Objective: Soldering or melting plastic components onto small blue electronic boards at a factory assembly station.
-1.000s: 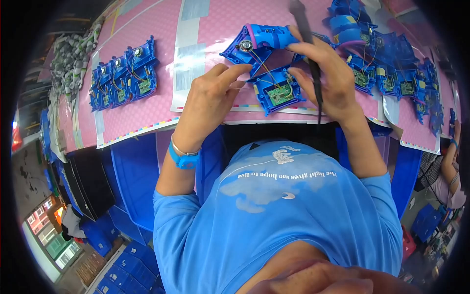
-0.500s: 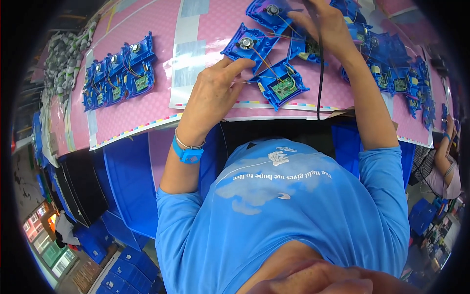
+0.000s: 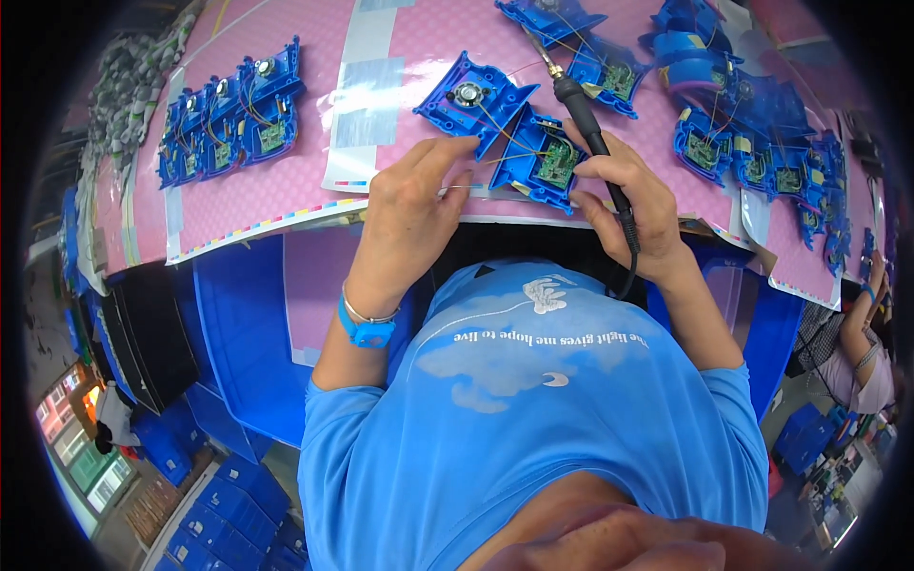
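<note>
Blue case point(image 3: 519, 173) lies open, its thin wires point(image 3: 499, 126) exposed

The case sits near the table's point(image 3: 319, 57) front edge, between the person's two hands. One half holds a round speaker point(image 3: 468, 93), the other a green circuit board point(image 3: 556, 164); the wires span the gap.

The left hand point(image 3: 414, 214) is curled beside the halves, thumb and forefinger near each other; whether it pinches anything cannot be told. The right hand point(image 3: 633, 205) grasps a soldering iron point(image 3: 583, 109), metal end pointing away from the body, with fingertips right by the board half.

The shell looks light, stiff and smooth, perhaps a little slippery. The wires and their joints are likely the fragile part, so the plastic rims seem the best hold, both halves moving together to avoid a tug. The iron's dark handle is the place to grip; its metal end may be hot.

Below the table stands a blue bin point(image 3: 238, 333), and blue crates point(image 3: 224, 500) are stacked on the floor; their contents cannot be made out.
</note>
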A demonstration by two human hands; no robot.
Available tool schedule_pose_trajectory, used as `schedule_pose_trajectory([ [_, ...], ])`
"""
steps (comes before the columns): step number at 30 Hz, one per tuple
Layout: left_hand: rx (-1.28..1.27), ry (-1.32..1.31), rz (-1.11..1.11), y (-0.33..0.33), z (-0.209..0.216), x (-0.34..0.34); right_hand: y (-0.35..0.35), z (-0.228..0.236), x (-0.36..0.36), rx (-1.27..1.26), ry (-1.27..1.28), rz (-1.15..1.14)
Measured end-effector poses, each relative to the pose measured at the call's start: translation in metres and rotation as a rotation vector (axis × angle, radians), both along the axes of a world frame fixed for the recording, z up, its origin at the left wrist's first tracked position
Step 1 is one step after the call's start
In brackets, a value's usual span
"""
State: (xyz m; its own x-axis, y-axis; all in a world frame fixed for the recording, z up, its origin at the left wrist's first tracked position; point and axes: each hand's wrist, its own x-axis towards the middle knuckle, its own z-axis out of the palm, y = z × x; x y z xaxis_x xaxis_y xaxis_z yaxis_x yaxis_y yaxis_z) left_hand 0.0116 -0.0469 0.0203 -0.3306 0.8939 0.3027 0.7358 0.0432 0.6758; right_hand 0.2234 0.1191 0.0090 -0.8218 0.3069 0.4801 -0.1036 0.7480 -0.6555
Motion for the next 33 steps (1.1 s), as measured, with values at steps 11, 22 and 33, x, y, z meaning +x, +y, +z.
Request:
schedule_pose_trajectory([
  [11,0.367,-1.163,0.251,-0.006,-0.006,-0.015,-0.004,0.005,-0.014,0.099,0.204,-0.009],
  [22,0.294,0.328,0.087,0.038,-0.010,-0.024,-0.012,0.011,-0.011,-0.167,0.174,-0.022],
  [33,0.199,0.079,0.134,-0.006,0.003,-0.018,-0.012,0.009,-0.004,-0.310,0.349,-0.030],
])
